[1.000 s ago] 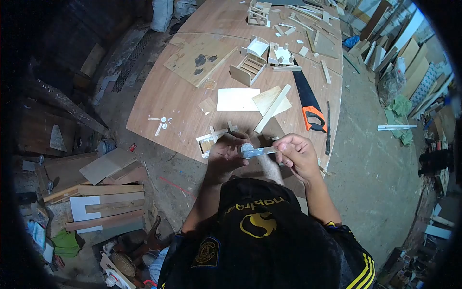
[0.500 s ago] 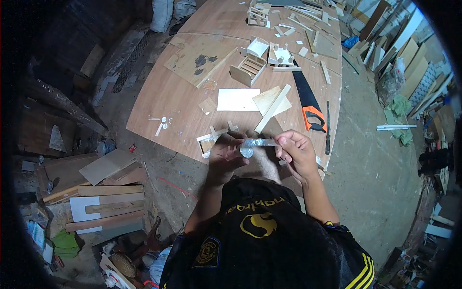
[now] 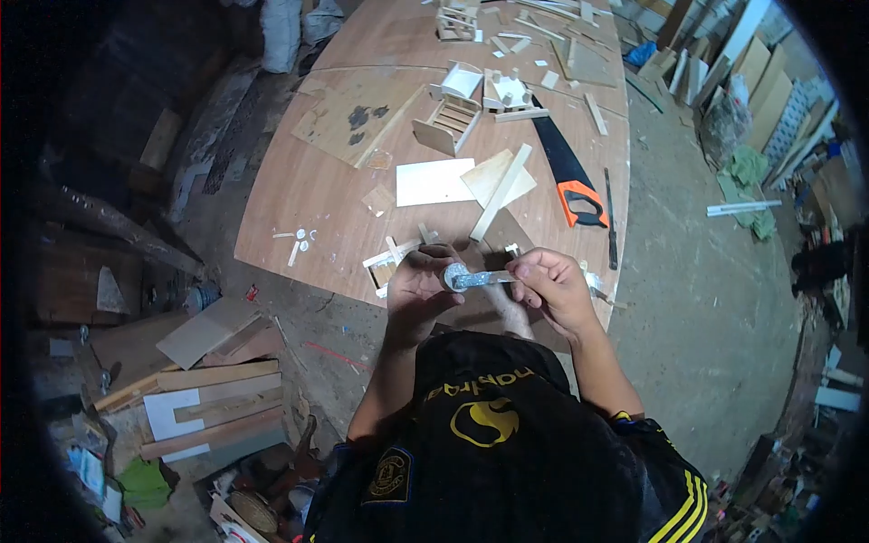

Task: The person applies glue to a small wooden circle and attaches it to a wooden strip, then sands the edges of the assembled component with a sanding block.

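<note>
Between my two hands is a small pale round disc (image 3: 454, 275) with a shiny silvery strip (image 3: 487, 280) reaching right from it. My left hand (image 3: 419, 288) has its fingers closed on the disc's left side. The strip's right end is pinched between the thumb and fingers of my right hand (image 3: 550, 284). Just beyond my left hand, a small wooden frame (image 3: 384, 270) lies on the table, partly hidden. A narrow wood strip (image 3: 501, 195) rests across a thin wood piece ahead of my hands.
The wooden table (image 3: 348, 204) carries a handsaw (image 3: 577, 172) with an orange handle, a white board (image 3: 434, 183), a dark thin rod (image 3: 611, 222) and small wooden furniture models (image 3: 448, 122). Wood offcuts (image 3: 213, 330) lie on the floor at left.
The disc has turned up and to the left, and its round face now shows beside the strip's left end. The view has shifted slightly. Both hands keep their hold.
</note>
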Tool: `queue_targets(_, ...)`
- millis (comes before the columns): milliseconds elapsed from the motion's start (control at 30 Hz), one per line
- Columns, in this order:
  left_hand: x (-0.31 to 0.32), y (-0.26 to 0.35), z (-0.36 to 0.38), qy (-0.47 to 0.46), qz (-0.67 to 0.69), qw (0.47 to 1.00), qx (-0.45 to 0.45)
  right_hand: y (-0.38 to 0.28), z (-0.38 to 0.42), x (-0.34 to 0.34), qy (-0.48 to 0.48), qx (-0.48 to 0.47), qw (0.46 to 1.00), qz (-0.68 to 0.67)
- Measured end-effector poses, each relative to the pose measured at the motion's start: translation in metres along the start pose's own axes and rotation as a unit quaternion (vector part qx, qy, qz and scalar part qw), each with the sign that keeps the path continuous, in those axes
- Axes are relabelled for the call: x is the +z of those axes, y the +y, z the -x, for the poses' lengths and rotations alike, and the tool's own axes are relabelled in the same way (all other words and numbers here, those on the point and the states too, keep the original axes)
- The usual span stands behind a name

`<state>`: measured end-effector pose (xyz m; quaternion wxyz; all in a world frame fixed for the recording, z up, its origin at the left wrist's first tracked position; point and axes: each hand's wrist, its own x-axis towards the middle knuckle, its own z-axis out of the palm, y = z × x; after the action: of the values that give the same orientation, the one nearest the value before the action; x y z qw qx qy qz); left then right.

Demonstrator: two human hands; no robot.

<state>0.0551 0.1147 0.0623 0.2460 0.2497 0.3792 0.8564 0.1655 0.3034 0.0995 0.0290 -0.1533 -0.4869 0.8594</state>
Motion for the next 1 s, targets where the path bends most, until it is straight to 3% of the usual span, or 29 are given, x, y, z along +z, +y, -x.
queue_targets(67, 0.001, -0.001, -0.001, 0.006, 0.004, 1.0, -0.007, 0.001, 0.005, -0.013, 0.048, -0.042, 0.998, 0.029)
queue_targets(133, -0.003, 0.002, 0.004, 0.081, -0.011, 0.992, -0.091, -0.01, 0.015, -0.035, 0.09, -0.054, 0.993, 0.047)
queue_targets(167, -0.024, -0.005, 0.009, 0.066, 0.02, 0.989, -0.13, -0.016, 0.021, -0.051, 0.152, -0.091, 0.983, 0.051)
queue_targets(233, -0.017, -0.013, 0.005, 0.086, -0.023, 0.994, -0.06, -0.029, 0.042, -0.087, 0.25, -0.129, 0.958, 0.06)
queue_targets(300, -0.026, -0.017, 0.007, 0.045, -0.045, 0.997, -0.04, -0.039, 0.054, -0.117, 0.363, -0.179, 0.881, 0.246)
queue_targets(333, -0.029, -0.018, 0.008, 0.038, -0.04, 0.997, -0.047, -0.036, 0.064, -0.136, 0.373, -0.179, 0.876, 0.246)
queue_targets(400, -0.034, -0.016, 0.008, 0.049, -0.054, 0.996, -0.061, -0.029, 0.075, -0.167, 0.422, -0.062, 0.746, 0.511)
queue_targets(433, -0.035, -0.014, 0.009, 0.056, -0.066, 0.994, -0.065, -0.023, 0.079, -0.172, 0.432, -0.051, 0.727, 0.531)
queue_targets(600, -0.056, 0.003, 0.005, 0.085, -0.066, 0.993, -0.038, 0.016, 0.073, -0.191, 0.386, 0.042, 0.73, 0.563)
queue_targets(667, -0.066, 0.012, 0.004, 0.107, -0.04, 0.993, -0.034, 0.029, 0.064, -0.204, 0.335, 0.072, 0.697, 0.63)
queue_targets(933, -0.083, 0.034, 0.025, 0.185, -0.062, 0.981, -0.016, 0.038, 0.029, -0.205, 0.284, 0.063, 0.667, 0.686)
queue_targets(1000, -0.087, 0.036, 0.031, 0.198, -0.065, 0.978, -0.021, 0.031, 0.026, -0.198, 0.244, 0.116, 0.645, 0.715)
